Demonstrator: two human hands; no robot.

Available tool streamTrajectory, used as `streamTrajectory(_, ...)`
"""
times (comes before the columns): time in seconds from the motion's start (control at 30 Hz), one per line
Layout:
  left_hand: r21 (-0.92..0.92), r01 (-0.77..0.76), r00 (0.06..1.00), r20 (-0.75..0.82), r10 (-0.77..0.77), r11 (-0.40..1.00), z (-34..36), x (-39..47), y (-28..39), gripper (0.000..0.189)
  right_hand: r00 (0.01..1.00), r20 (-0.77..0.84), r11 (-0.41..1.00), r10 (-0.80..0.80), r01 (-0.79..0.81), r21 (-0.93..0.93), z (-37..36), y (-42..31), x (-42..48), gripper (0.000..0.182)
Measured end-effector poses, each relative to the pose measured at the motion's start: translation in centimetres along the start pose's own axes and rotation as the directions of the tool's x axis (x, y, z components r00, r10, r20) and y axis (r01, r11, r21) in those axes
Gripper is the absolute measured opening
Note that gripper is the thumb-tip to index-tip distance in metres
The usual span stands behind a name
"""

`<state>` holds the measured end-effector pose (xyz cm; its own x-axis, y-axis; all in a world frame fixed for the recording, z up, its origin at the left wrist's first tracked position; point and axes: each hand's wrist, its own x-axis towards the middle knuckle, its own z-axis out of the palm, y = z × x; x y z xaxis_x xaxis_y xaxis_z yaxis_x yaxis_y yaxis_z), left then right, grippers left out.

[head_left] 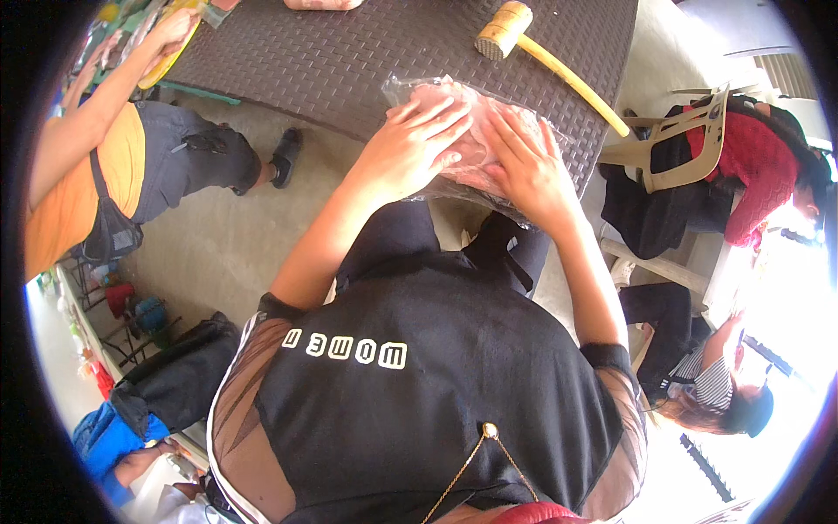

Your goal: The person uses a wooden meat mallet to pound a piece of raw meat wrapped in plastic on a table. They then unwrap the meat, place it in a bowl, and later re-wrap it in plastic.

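A flat piece of pink raw meat lies in clear plastic film at the near edge of the dark woven-pattern table. On its left side my left hand rests flat on the film, fingers spread. Opposite it, my right hand lies palm down on the wrapped meat, fingers extended. Neither hand is closed around anything. The film's loose lower edge hangs over the table edge towards my lap. Beyond my right hand is a wooden meat mallet with a long yellowish handle, untouched.
At left, a person in an orange shirt has a hand by a yellow board. More meat sits at the far edge. To the right are a plastic chair and seated people, one in a red top.
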<state>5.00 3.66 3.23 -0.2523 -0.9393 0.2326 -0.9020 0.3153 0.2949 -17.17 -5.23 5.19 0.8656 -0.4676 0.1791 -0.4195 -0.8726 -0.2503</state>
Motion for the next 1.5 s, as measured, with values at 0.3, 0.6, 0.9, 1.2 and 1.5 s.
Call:
streamTrajectory(0.3, -0.09, -0.017, 0.999, -0.033, 0.014, 0.996, 1.1, 1.9, 2.3, 0.05, 0.986, -0.115, 0.953, 0.119, -0.146, -0.267, -0.3, 0.5, 0.4, 0.04)
streamTrajectory(0.6, 0.017, 0.045, 0.998, -0.055, -0.044, 0.999, -0.4, 1.0, 0.7, 0.044, 0.974, -0.169, 0.952, 0.15, -0.188, -0.243, -2.6, 2.2, 0.1, 0.01)
streamTrajectory(0.9, 0.066, 0.095, 0.995, -0.034, -0.093, 0.993, -0.2, 1.2, 0.7, 0.048, 0.974, -0.2, 0.901, 0.107, -0.18, -0.395, -0.1, 1.5, 2.6, 0.017)
streamTrajectory(1.2, 0.088, 0.107, 0.994, -0.013, -0.106, 0.99, -0.4, 0.4, 0.0, 0.048, 0.996, 0.085, 1.0, 0.014, -0.015, 0.018, -0.4, 0.0, -0.2, 0.059)
streamTrajectory(1.5, 0.008, 0.059, 0.998, 0.004, -0.059, 0.998, -0.5, 0.2, 0.5, 0.048, 0.989, 0.145, 0.996, -0.018, 0.005, 0.087, -1.0, 0.2, 0.1, 0.06)
